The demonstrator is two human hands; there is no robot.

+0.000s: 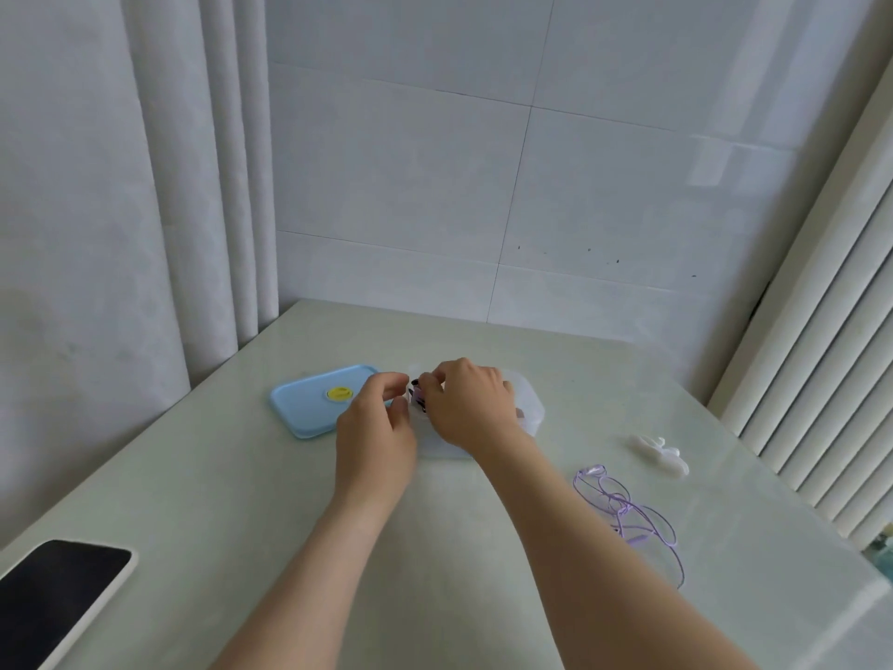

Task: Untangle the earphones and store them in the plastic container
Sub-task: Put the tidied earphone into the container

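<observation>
Fingers of my right hand (468,403) curl, pinching small dark-and-pink earphones (417,398) just above clear plastic container (530,407). Left hand (377,427) fingers curl right beside them; cannot tell if gripping. Blue lid (309,403) just left of left fingers. Purple earphones (623,510) lie tangled on table (193,476), right of my right forearm.

Phone (58,597) face-up at table (241,500) near-left corner; curtain (121,186) left; tiled wall (483,162) behind.
</observation>
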